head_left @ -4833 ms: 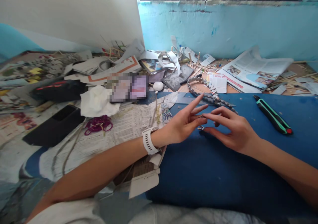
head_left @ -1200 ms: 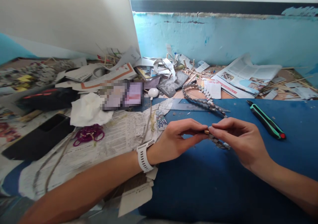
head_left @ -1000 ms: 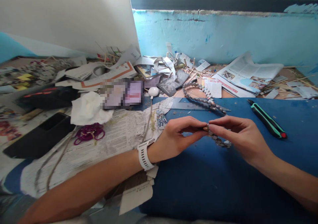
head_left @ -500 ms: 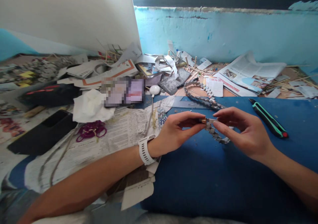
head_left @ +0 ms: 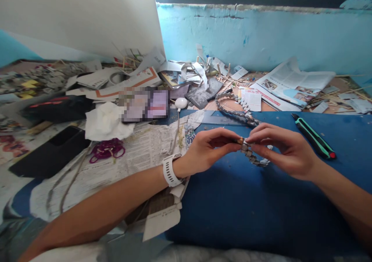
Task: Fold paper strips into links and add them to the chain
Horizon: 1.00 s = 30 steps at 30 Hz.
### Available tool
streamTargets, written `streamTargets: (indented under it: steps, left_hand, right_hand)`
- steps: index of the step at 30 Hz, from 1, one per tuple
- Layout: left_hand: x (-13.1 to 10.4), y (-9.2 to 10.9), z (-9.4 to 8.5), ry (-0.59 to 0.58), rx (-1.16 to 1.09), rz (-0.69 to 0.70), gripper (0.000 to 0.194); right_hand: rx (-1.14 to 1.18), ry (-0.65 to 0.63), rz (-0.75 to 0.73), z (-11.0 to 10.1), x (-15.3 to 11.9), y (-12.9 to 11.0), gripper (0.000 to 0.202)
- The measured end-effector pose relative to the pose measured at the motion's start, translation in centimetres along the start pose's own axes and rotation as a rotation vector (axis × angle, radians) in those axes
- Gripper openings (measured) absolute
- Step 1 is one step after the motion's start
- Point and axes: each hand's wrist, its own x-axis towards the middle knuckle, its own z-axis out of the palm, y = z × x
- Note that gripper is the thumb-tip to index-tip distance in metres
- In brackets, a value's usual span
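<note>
A grey-white zigzag chain of what look like folded paper links (head_left: 251, 156) hangs in a loop between my hands, and more of it curls behind them to the back of the mat. My left hand (head_left: 210, 148), with a white watch (head_left: 171, 171) on its wrist, pinches the near end, where a small orange-brown patch shows at the fingertips. My right hand (head_left: 286, 149) is closed on the same end, its thumb and fingers almost meeting those of the left. The very tip between the fingers is hidden.
On the blue mat (head_left: 247, 215) lie a teal-and-black utility knife (head_left: 314, 136) and a clear ruler (head_left: 215, 118). Newspaper (head_left: 145, 146), a black phone-like object (head_left: 50, 151), purple cord (head_left: 107, 149) and crumpled tissue (head_left: 106, 122) lie left. Paper scraps and sticks line the back wall.
My right fingers have closed in toward the left fingertips, and the light strip that stuck out between them is now mostly covered. The chain hangs about the same.
</note>
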Motion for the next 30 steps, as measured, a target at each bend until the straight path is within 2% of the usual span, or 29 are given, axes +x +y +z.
streamTargets:
  steps: [6, 11, 18, 25, 30]
  left_hand:
    - [0.0, 0.4, 0.0, -0.094, 0.045, -0.041, 0.023]
    - [0.0, 0.7, 0.0, -0.128, 0.106, -0.055, 0.024]
    - [0.3, 0.3, -0.3, -0.089, 0.12, -0.019, 0.026]
    - [0.2, 0.3, -0.1, -0.124, 0.096, 0.009, 0.026]
    - [0.2, 0.2, -0.1, -0.125, 0.128, 0.027, 0.026]
  right_hand:
    - [0.097, -0.059, 0.128, 0.1, 0.1, 0.4, 0.018]
    - [0.148, -0.081, 0.242, 0.0, 0.1, 0.5, 0.025]
    - [0.131, -0.053, 0.252, -0.4, 0.2, 1.2, 0.026]
    - [0.168, -0.032, 0.3, 0.0, 0.1, 1.3, 0.019]
    - [0.113, 0.053, 0.307, 0.5, -0.2, 0.8, 0.022]
